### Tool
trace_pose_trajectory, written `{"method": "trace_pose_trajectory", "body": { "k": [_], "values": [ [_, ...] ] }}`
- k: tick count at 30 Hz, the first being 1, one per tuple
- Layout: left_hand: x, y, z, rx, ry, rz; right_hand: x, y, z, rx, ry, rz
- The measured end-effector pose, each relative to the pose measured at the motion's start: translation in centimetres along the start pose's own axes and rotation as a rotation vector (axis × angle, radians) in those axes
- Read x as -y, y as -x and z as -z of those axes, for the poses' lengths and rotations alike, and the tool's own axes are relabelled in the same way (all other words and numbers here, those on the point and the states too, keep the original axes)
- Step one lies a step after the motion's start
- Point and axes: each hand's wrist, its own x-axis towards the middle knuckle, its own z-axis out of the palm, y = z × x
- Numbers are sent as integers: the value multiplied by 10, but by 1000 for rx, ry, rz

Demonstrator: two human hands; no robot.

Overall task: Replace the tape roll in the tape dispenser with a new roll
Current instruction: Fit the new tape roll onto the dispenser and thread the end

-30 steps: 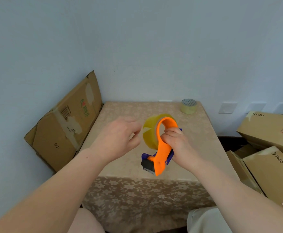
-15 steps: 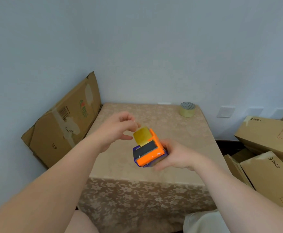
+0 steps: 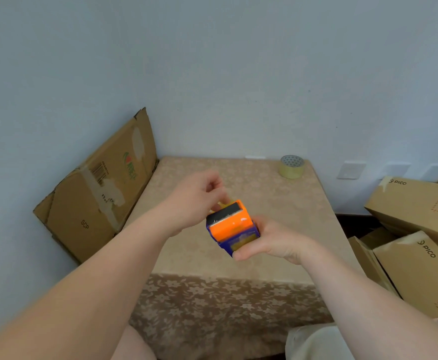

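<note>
At centre frame, the right hand (image 3: 272,242) grips the orange-and-blue plastic tape dispenser (image 3: 232,227) above the bench (image 3: 277,216), while the left hand (image 3: 197,201) fingers (image 3: 214,189) pinch its yellowish tape end. Threading seems unfinished; another pale tape roll (image 3: 292,166) sits on the bench's far right corner.

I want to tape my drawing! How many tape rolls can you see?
2: one tape roll on the table's far right corner, one yellowish roll, mostly hidden, in the dispenser between the hands.

The tape dispenser (image 3: 232,227) was glossy orange and blue plastic. A matt, flower-patterned cloth covered the table (image 3: 277,203). The flattened box (image 3: 95,188) was dull brown cardboard with torn tape patches.
</note>
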Motion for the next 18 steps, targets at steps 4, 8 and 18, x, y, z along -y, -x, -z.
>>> {"method": "trace_pose_trajectory", "body": {
  "k": [4, 8, 18],
  "values": [
    [-10, 4, -3, -19, -136, -60, -2, -2, -2, -27, 27, 23],
    [-11, 9, -5, -72, -195, -91, -3, -4, -3, -94, 94, 35],
    [-9, 21, -13, -243, -211, -188, -11, -6, -6, -307, 108, 141]
  ]
}}
